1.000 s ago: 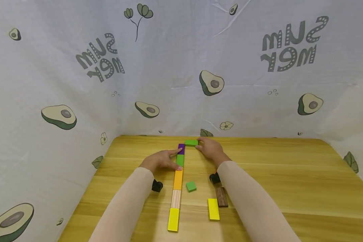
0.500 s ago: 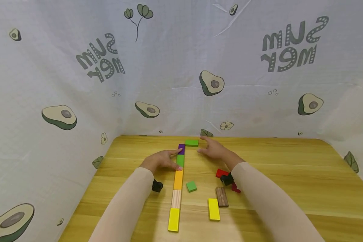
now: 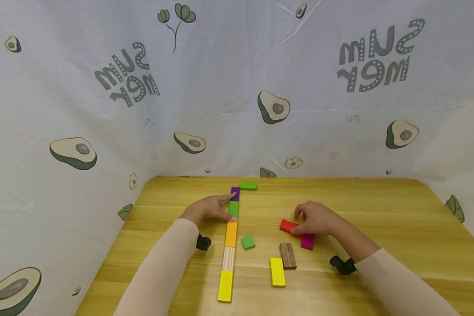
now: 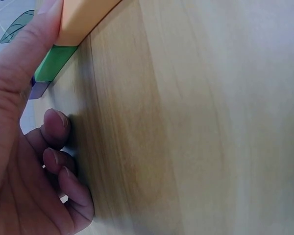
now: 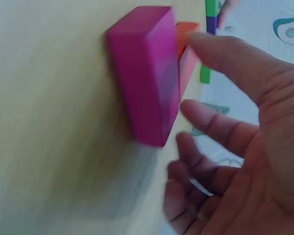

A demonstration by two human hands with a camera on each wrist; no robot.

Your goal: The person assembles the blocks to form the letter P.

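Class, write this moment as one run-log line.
left hand: fingertip on purple block, thumb on orange block; right hand: thumb at red block; magenta block: beside red block

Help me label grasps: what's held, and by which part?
The left hand grips nothing, only touching the purple block. Whether the right hand pinches the red block is unclear.

Avocado-printed cloth hangs behind a wood-grain tabletop

Mirrored "summer" appears twice on the pale cloth.
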